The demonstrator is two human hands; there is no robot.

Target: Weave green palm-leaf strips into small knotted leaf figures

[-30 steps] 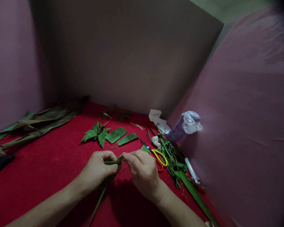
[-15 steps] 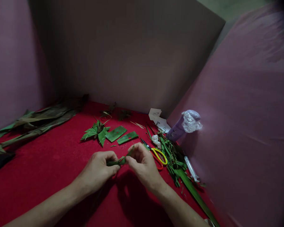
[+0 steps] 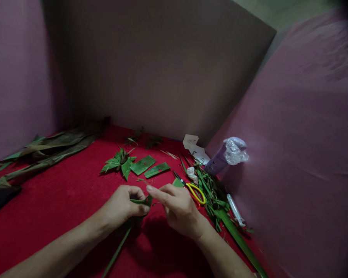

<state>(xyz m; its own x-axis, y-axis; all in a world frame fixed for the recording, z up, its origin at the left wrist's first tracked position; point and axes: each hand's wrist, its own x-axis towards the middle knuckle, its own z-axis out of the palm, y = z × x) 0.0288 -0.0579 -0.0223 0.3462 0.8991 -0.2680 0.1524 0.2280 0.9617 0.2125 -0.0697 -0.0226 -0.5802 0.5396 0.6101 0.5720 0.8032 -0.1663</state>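
Note:
My left hand (image 3: 123,204) is closed, pinching a folded green leaf strip (image 3: 142,200) between thumb and fingers. Beneath that hand a narrow green stalk or strip (image 3: 118,251) slants down toward the bottom edge. My right hand (image 3: 176,206) is just to the right of the pinched leaf, one finger stretched toward its end and the others bent; their tips are partly hidden. Beyond the hands lie two cut leaf pieces with holes, one wider (image 3: 143,165) and one narrower (image 3: 157,170), beside a star-like leaf cluster (image 3: 118,162). Scissors (image 3: 195,192) with yellow and red handles lie right of my right hand.
A pile of leaf scraps (image 3: 210,193), a long green leaf (image 3: 240,241) and a clear syringe-like tube (image 3: 236,210) line the right side. Behind them stand a purple bottle (image 3: 216,162) with plastic wrap and white papers (image 3: 198,152). Large leaves (image 3: 55,148) lie far left.
My right hand has let go of the leaf's end and turned, one finger now stretched out. My left hand keeps its hold. The narrow stalk below shows more clearly.

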